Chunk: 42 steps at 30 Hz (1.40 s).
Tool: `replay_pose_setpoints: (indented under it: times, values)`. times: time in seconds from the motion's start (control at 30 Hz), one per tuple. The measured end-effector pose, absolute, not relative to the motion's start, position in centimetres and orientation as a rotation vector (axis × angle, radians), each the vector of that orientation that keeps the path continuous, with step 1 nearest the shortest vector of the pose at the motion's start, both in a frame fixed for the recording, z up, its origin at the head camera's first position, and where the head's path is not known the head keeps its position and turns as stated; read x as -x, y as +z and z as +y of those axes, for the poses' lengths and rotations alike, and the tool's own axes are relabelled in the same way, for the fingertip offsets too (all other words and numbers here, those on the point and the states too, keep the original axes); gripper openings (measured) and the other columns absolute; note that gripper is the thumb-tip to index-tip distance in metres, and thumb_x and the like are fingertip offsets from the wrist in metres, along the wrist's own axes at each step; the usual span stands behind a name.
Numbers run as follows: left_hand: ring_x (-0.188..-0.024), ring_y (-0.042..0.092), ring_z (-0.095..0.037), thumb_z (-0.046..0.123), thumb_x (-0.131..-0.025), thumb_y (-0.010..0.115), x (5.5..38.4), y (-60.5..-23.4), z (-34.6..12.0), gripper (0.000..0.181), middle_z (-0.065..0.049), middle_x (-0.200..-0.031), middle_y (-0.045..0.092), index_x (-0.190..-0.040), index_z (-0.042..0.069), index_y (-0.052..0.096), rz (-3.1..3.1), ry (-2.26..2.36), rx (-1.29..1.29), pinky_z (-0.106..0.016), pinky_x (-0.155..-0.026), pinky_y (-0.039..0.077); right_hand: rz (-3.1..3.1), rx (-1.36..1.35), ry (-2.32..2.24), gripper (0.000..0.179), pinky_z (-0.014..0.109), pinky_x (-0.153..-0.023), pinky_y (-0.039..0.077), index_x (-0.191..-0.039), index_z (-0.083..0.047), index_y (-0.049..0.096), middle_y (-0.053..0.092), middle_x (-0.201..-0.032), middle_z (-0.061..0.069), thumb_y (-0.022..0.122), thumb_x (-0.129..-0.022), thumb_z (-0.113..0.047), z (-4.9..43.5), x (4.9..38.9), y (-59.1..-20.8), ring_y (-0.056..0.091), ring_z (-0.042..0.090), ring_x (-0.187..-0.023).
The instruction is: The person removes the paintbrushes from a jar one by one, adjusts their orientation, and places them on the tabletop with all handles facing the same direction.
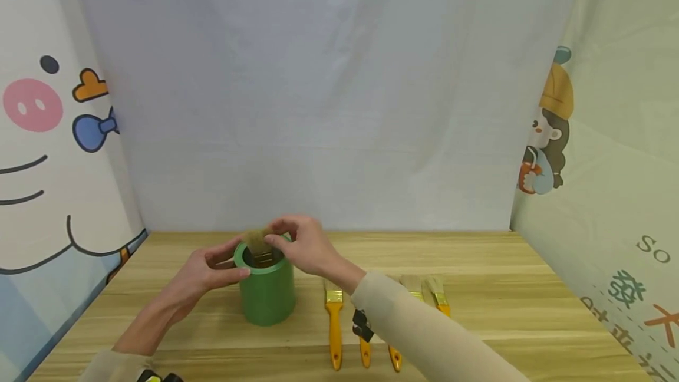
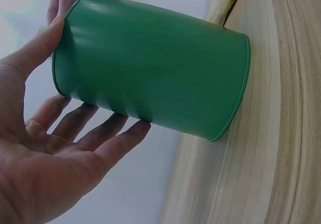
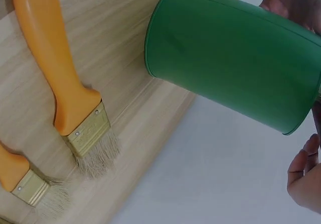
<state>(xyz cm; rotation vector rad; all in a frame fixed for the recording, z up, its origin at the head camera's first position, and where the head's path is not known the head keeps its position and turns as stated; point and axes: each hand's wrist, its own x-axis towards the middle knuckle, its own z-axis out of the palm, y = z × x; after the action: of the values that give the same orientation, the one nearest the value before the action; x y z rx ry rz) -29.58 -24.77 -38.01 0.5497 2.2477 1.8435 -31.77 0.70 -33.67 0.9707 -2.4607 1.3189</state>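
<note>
A green cylindrical holder stands upright on the wooden table. My left hand grips it around the top from the left, with the thumb at the near rim; in the left wrist view the fingers lie along the holder's side. A paintbrush stands bristles up inside the holder, its handle hidden by the wall. Over the right side of the rim, my right hand pinches this brush near its bristles. In the right wrist view the right hand is only partly visible at the edge.
Several paintbrushes with orange handles lie right of the holder, bristles away from me: one paintbrush is nearest it, another farthest right. My right forearm passes over some of them. A white cloth hangs behind the table.
</note>
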Motion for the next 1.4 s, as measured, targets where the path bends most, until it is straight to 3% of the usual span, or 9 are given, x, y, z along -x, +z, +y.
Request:
replay_pose_setpoints:
  times: [0.1,0.27,0.53,0.73,1.07,1.3,1.4]
  values:
    - [-0.145,0.042,-0.049,0.019,-0.1,0.075,29.6,-38.0,-24.7,0.081,-0.021,-0.167,0.032,-0.167,0.007,0.031,2.255,1.847,-0.546,-0.053,-0.108,0.049,-2.462,-0.954,1.326,0.016,0.025,-0.064,0.044,-0.116,-0.008,0.078,0.077,-0.108,0.003,0.07,-0.104,-0.016,0.8,32.1,-33.6,0.053,0.012,-0.072]
    - [-0.144,0.042,-0.05,0.02,-0.1,0.075,29.6,-37.9,-24.7,0.079,-0.02,-0.166,0.034,-0.166,0.01,0.034,2.257,1.843,-0.553,-0.055,-0.108,0.049,-2.484,-0.936,1.388,0.014,0.025,-0.065,0.042,-0.115,-0.01,0.075,0.078,-0.109,0.004,0.069,-0.105,-0.016,1.0,32.3,-33.9,0.052,0.011,-0.072]
    - [-0.144,0.042,-0.05,0.019,-0.1,0.074,29.6,-37.8,-24.7,0.077,-0.018,-0.166,0.034,-0.166,0.013,0.035,2.253,1.84,-0.571,-0.058,-0.107,0.048,-2.46,-1.026,1.421,0.03,0.025,-0.061,0.041,-0.136,-0.013,0.065,0.076,-0.113,0.009,0.062,-0.107,-0.011,1.3,32.5,-33.8,0.049,0.015,-0.064]
    - [-0.143,0.043,-0.05,0.019,-0.1,0.075,29.6,-37.9,-24.7,0.077,-0.019,-0.166,0.035,-0.166,0.013,0.036,2.257,1.846,-0.581,-0.056,-0.107,0.05,-2.473,-1.036,1.409,0.03,0.025,-0.06,0.045,-0.136,-0.011,0.068,0.075,-0.116,0.008,0.06,-0.107,-0.01,1.4,32.5,-33.8,0.051,0.013,-0.065]
    - [-0.144,0.042,-0.049,0.017,-0.1,0.075,29.7,-38.2,-24.8,0.08,-0.021,-0.167,0.031,-0.167,0.008,0.031,2.235,1.86,-0.578,-0.051,-0.106,0.051,-2.482,-1.1,1.279,0.04,0.027,-0.074,0.041,-0.135,-0.011,0.067,0.076,-0.101,-0.003,0.079,-0.097,-0.013,1.3,32.6,-34.1,0.057,0.02,-0.087]
    - [-0.143,0.043,-0.047,0.017,-0.099,0.076,29.7,-38.2,-24.8,0.083,-0.021,-0.166,0.032,-0.166,0.003,0.029,2.236,1.87,-0.561,-0.047,-0.106,0.052,-2.549,-1.059,1.201,0.047,0.024,-0.077,0.052,-0.136,-0.013,0.066,0.074,-0.102,-0.006,0.085,-0.093,-0.019,0.5,32.7,-34.0,0.065,0.011,-0.086]
    - [-0.143,0.043,-0.047,0.017,-0.099,0.076,29.7,-38.2,-24.8,0.083,-0.021,-0.167,0.031,-0.166,0.004,0.029,2.229,1.872,-0.565,-0.046,-0.105,0.052,-2.585,-1.037,1.133,0.051,0.025,-0.086,0.055,-0.138,-0.017,0.065,0.075,-0.105,-0.006,0.087,-0.092,-0.024,0.0,32.8,-33.9,0.068,0.011,-0.099]
